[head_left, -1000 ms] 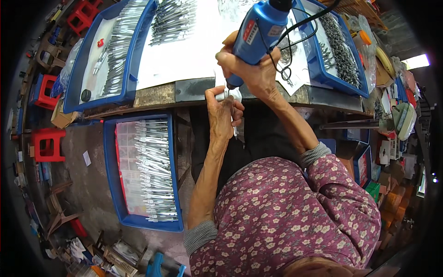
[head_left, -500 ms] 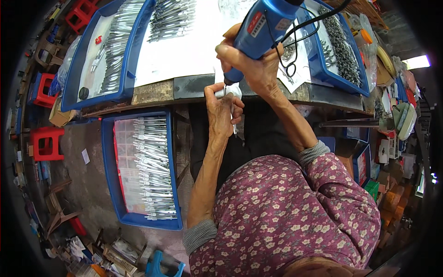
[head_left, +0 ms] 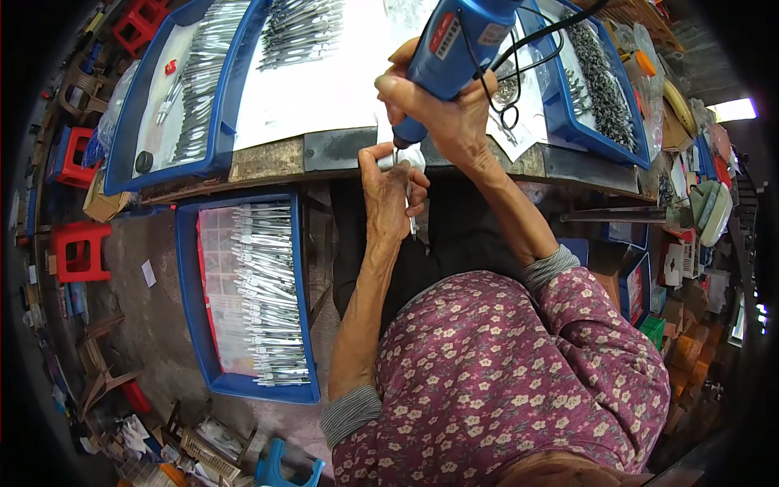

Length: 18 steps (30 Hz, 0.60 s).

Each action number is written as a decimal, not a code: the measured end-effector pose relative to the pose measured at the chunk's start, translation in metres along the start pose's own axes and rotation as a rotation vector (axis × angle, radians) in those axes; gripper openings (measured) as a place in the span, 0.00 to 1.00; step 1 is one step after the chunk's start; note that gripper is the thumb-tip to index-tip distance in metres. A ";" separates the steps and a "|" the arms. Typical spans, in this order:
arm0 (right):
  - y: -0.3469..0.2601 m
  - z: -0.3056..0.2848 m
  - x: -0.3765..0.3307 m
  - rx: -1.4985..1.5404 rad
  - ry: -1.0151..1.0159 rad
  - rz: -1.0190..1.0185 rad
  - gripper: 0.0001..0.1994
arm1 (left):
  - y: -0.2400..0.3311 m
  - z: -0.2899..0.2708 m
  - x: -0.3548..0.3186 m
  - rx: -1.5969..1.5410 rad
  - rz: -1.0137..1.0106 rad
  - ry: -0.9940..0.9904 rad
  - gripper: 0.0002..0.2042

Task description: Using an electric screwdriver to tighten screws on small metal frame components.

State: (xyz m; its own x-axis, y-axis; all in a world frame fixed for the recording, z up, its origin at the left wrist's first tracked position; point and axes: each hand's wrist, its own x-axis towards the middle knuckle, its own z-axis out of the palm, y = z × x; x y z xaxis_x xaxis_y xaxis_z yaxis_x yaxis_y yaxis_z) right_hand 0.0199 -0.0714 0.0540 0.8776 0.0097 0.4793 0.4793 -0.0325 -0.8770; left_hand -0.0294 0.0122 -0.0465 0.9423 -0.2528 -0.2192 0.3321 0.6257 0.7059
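The left hand (head_left: 388,193) is curled closed on a slim metal piece (head_left: 412,225), which is pinched in its fingers and protrudes below them, before the edge of the desk (head_left: 268,161). A blue power tool (head_left: 445,69) is gripped by the wrapped right hand (head_left: 450,118), its tip angled down to the left fingertips; contact cannot be told. Slim pieces are lined up in the left tray (head_left: 226,109), small dark parts heaped in the right tray (head_left: 558,105), and silvery pieces stacked in the lower tray (head_left: 303,296).
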 end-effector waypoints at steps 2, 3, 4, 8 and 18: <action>0.002 0.003 0.001 -0.003 0.024 0.005 0.07 | 0.000 -0.001 0.001 -0.012 -0.003 -0.001 0.12; 0.002 0.003 0.001 -0.006 0.050 0.007 0.06 | 0.001 0.000 0.000 -0.007 -0.009 0.005 0.12; 0.003 0.003 0.001 -0.006 0.050 0.010 0.06 | 0.002 0.001 0.000 -0.003 -0.015 0.011 0.12; 0.010 0.004 -0.002 -0.185 0.004 -0.122 0.03 | 0.002 0.002 0.000 0.003 -0.016 0.002 0.12; 0.003 0.003 0.003 -0.050 -0.004 0.045 0.05 | 0.004 0.003 0.000 0.031 -0.021 0.038 0.11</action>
State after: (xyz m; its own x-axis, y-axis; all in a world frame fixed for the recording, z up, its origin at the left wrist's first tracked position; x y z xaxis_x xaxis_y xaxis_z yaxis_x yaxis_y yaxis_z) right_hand 0.0238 -0.0687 0.0525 0.8982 0.0116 0.4394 0.4388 -0.0830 -0.8947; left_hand -0.0285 0.0122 -0.0415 0.9364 -0.2372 -0.2586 0.3505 0.5970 0.7216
